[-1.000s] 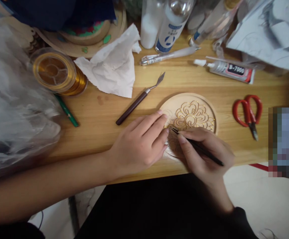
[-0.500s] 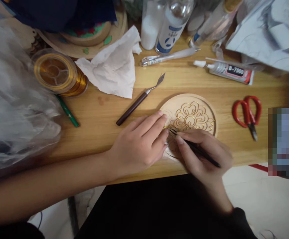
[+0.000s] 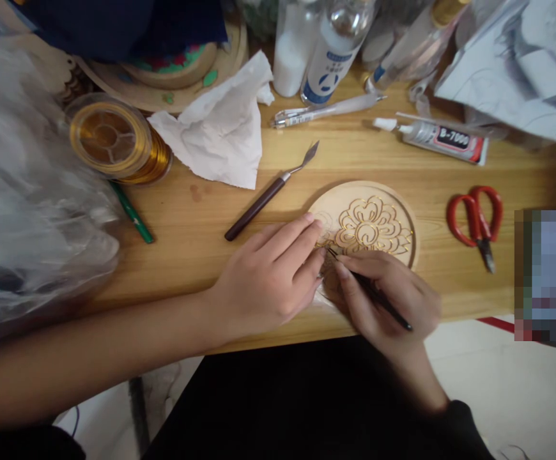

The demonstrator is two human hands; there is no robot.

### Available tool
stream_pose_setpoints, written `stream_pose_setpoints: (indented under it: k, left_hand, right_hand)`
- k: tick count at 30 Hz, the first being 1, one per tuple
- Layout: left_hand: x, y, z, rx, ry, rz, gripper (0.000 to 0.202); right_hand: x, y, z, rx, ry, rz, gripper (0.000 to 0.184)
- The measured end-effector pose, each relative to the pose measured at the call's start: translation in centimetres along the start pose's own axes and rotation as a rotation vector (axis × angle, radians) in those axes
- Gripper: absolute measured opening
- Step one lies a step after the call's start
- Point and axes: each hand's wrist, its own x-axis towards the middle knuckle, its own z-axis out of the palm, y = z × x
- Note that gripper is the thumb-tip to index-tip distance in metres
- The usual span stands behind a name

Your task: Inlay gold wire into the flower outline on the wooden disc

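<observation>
A round wooden plate [image 3: 328, 199] with a raised rim lies near the table's front edge. Gold wire outlines a flower pattern [image 3: 374, 223] on it, and fainter drawn lines show at the left. My left hand [image 3: 273, 275] grips the plate's left side, its fingers laid over the rim; the thumb is mostly hidden. Black tweezers [image 3: 386, 305] are pinched in my right hand [image 3: 393, 297], their tips down on the pattern beside my left index finger. Whether the tips hold a bit of wire is too small to tell.
Behind the hands lie a palette knife [image 3: 259, 207], crumpled tissue [image 3: 225, 140], a pen [image 3: 326, 110] and a glue tube [image 3: 450, 139]. Red-handled cutters [image 3: 477, 220] lie right. A gold wire spool [image 3: 115, 144], green pencil [image 3: 131, 211] and plastic bag [image 3: 33, 204] are left. Bottles [image 3: 333, 61] stand at the back.
The back end of the tweezers has swung slightly left and toward me as my right hand turned a little. My left hand stays in place on the plate.
</observation>
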Motion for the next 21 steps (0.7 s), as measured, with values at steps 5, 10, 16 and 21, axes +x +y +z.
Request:
stream_pose_setpoints:
  k: [5,10,16,21]
  left_hand:
    - [0.09,0.05,-0.2,0.008,0.004,0.001,0.021]
    - [0.24,0.1,-0.11,0.001,0.016,-0.001,0.021]
    - [0.29,0.08,-0.2,0.002,0.016,0.0,0.021]
    - [0.16,0.03,-0.23,0.003,0.016,-0.008,0.021]
  right_hand:
    - [0.04,-0.1,0.12,0.045,0.025,0.043,0.023]
    - [-0.22,0.13,0.21,0.0,0.034,0.004,0.025]
    - [-0.44,0.22,0.24,-0.029,0.043,-0.01,0.027]
    - [-0.38,0.12,0.24,-0.057,0.087,-0.003,0.027]
